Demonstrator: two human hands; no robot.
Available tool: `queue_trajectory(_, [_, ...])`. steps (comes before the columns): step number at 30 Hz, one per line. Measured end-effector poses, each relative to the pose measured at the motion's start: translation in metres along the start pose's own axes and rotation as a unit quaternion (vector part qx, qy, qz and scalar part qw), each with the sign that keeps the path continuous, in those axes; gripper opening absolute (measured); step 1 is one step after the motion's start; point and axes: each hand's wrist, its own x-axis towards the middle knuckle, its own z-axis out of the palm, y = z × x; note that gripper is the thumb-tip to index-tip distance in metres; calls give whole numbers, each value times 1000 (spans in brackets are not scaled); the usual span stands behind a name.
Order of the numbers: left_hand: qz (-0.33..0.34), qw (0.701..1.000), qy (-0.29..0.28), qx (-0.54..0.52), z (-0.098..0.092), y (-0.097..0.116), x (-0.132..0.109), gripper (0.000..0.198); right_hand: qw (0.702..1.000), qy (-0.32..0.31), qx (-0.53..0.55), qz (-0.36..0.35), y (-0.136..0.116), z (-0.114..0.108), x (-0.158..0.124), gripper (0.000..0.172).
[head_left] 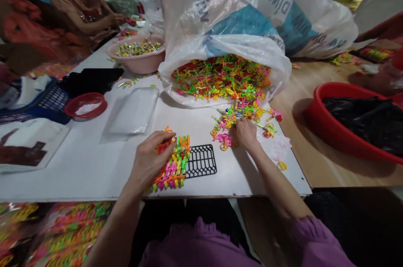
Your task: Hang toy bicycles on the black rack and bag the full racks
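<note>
A black plastic grid (201, 160) lies near the table's front edge, its right part bare and its left part covered by rows of small bright plastic pieces (171, 168). Over these rows rests my left hand (154, 151), fingers stretched out and thumb apart. My right hand (246, 132) reaches into a loose pile of similar pieces (252, 109), some with rings. Its fingers are bent together and their tips are hidden among the pieces. The pile spills from a large white plastic sack (185, 101) lying with its mouth towards me.
To the left are a stack of clear plastic bags (134, 111), a small red bowl (86, 107) and a pink basin (138, 61) of small pieces. A red tub (317, 111) lined with black plastic stands right. Another person (85, 11) works at the far left.
</note>
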Motion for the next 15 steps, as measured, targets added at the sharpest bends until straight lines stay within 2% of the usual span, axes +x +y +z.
queue_trajectory(1, [5,1000,-2,5,-3,0,0,21,1000,-4,-6,-6,-1,-2,-1,21])
queue_trajectory(3, [31,998,-46,32,-3,1,0,24,1000,-2,-11,-11,-3,-8,-5,20])
queue_trajectory(5, [61,989,-113,72,5,5,0,25,1000,13,-7,-10,-7,-14,-9,20])
queue_trajectory(7, [76,979,-152,109,16,8,0,22,999,32,6,-16,-11,-16,-13,20])
queue_trajectory(12, [73,982,-138,109,27,5,-2,19,995,47,76,-33,-5,-13,-12,16])
queue_trajectory(15, [68,983,-130,107,25,2,-3,17,976,116,186,-8,3,-25,-11,16])
